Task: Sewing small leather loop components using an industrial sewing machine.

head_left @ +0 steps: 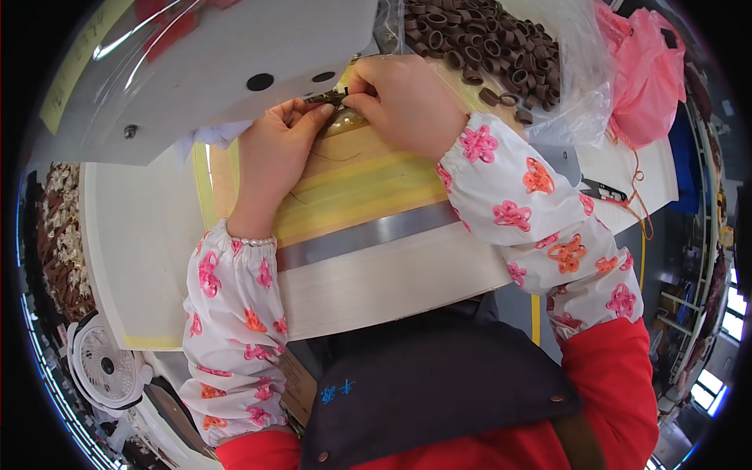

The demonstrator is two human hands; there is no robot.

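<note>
Both my hands are at the lower front of a large pale machine head (235, 70), which looks like a sewing machine. My left hand (270, 153) is closed, thumb and fingers pinched beside the machine's small metal parts (342, 119). Close to its right, my right hand (407, 98) is also closed, with the thumb against curled fingers. A small dark bit shows between the fingertips, too small to name. Just right of that hand lies a heap of brown ring-shaped loops (489, 47). Some single loops (489, 96) have strayed toward my right wrist.
Yellow tape (352, 200) and a grey metal strip (384, 229) cross the pale table (407, 278). Black-handled snips (603, 190) with red cord lie right, below a clear plastic bag (583, 70) and a pink bag (646, 78). A white fan (106, 364) stands lower left.
</note>
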